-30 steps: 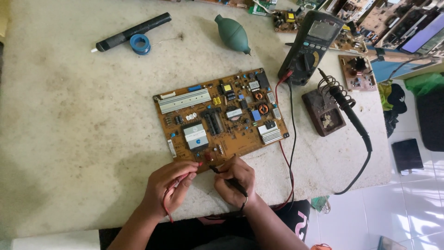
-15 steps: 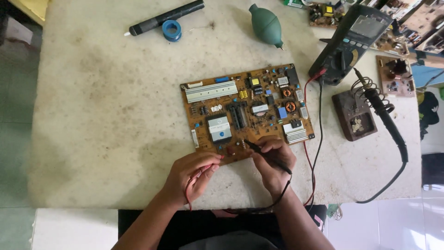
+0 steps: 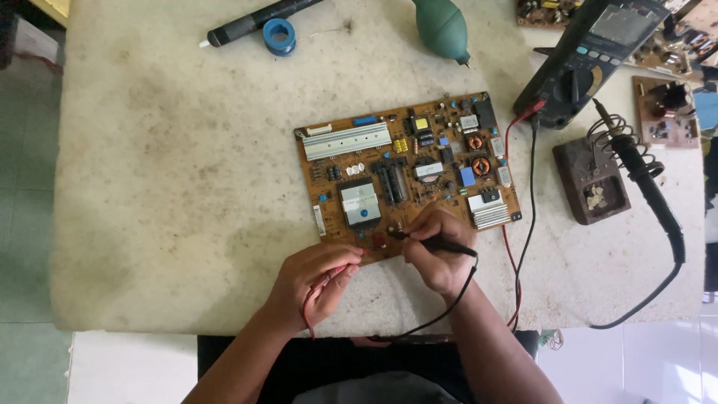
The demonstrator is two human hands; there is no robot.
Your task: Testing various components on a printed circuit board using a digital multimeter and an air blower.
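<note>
A brown circuit board (image 3: 404,168) with heat sinks and several small parts lies flat on the pale table (image 3: 172,172). My left hand (image 3: 314,280) grips a red test probe (image 3: 351,258) whose tip touches the board's near edge. My right hand (image 3: 437,247) holds a black test probe (image 3: 430,242), its tip resting on the board close to the red one. Red and black leads (image 3: 523,224) run from the probes along the board's right side up to a dark multimeter (image 3: 591,56).
A soldering iron (image 3: 643,176) rests in a coil stand on a brown block (image 3: 591,179) at the right. At the back lie a green rubber blower (image 3: 443,30), a black pen-shaped tool (image 3: 258,19) and a blue tape roll (image 3: 279,34). More boards sit far right.
The view has shifted, so the board now sits further right in the frame. Both hands stay at the board's near edge with their probes; the black probe tip has moved slightly left.
</note>
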